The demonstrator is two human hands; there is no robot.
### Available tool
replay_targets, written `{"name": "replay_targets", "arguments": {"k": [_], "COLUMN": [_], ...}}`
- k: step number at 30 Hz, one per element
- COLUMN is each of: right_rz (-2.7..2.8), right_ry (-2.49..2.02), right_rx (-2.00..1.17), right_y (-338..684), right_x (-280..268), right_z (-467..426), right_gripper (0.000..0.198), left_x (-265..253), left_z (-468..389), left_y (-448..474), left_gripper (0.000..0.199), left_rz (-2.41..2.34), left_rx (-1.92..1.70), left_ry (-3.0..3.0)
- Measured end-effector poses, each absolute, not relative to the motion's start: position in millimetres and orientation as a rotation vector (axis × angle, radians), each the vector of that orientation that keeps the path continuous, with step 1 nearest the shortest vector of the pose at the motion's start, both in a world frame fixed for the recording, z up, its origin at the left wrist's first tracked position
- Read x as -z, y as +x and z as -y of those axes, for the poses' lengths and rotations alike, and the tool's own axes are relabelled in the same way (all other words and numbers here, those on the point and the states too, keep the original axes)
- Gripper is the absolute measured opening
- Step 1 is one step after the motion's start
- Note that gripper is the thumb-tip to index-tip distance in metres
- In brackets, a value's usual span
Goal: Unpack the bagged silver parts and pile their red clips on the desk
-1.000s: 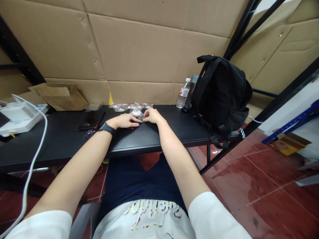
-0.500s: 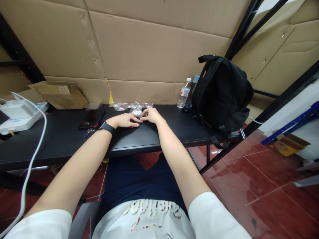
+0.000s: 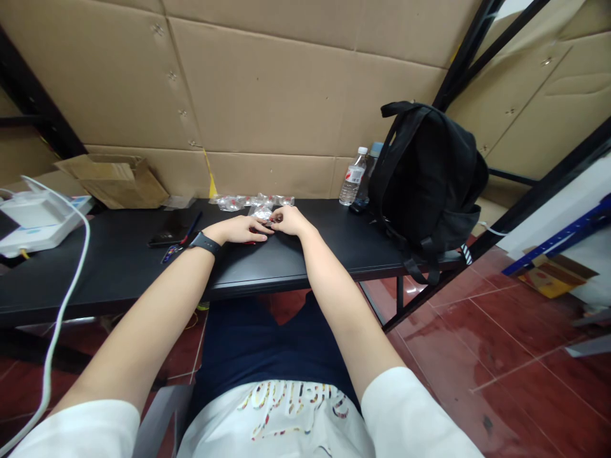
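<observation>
my hands are close together over the black worktop. my left hand is palm down, fingers stretched out toward the right, lying at the near edge of a clear, shiny packet; i cannot tell whether it grips anything. a red piece shows just under it. my right hand comes in from the other side, fingers curled down and thumb drawn toward them. their tips look pinched together by the packet's near right corner, though what is between them is too small to make out. the packet lies on the worktop right at my fingertips, with a row of other clear packets, flecked with red, just behind it near the cardboard wall.

i have a black watch on my left wrist. near it lie a dark flat object, a blue stick and a colourful tag. farther left are a brown paper bag and a white device. on the right, a clear bottle stands upright beside a blue-capped bottle, next to a black backpack.
</observation>
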State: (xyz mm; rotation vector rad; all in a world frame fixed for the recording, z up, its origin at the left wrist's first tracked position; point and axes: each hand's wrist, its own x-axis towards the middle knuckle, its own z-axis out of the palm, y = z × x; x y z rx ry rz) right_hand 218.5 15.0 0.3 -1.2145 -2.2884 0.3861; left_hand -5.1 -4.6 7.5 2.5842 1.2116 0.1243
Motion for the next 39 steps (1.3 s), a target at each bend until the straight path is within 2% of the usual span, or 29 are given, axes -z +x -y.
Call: {"name": "replay_targets", "arguments": {"k": [18,25,30,34,39], "right_rz": [2.248,2.317,2.273,2.272,2.275], "right_ry": [-1.299,-1.263,-1.272,-1.255,-1.218], "right_rx": [-0.441,-0.388,-0.384,-0.358,-0.338], "right_y": [218.5,217.8,219.3,220.9,223.0], "right_x": [-3.6,-6.1,-6.2,-3.8,-1.2], "right_z": [-10.6,-10.4,-11.3,-14.7,-18.2], "right_gripper": [0.014,0.028,0.024,0.022,0.039], "left_x": [-1.9,-2.6,-2.6,-2.5,-3.5], "left_z": [-0.6,1.1,2.2,1.3,0.1], "left_y": [-7.6,-6.6,-5.9,-5.9,-8.3], "left_gripper": [0.059,0.061,0.066,0.062,0.063], "left_rz": [-1.148,-1.199,-1.224,-1.191,-1.179], "left_rx": [-0.160,-0.144,-0.113,-0.179,-0.131], "left_ry": [2.574,2.525,2.464,2.548,2.552]}}
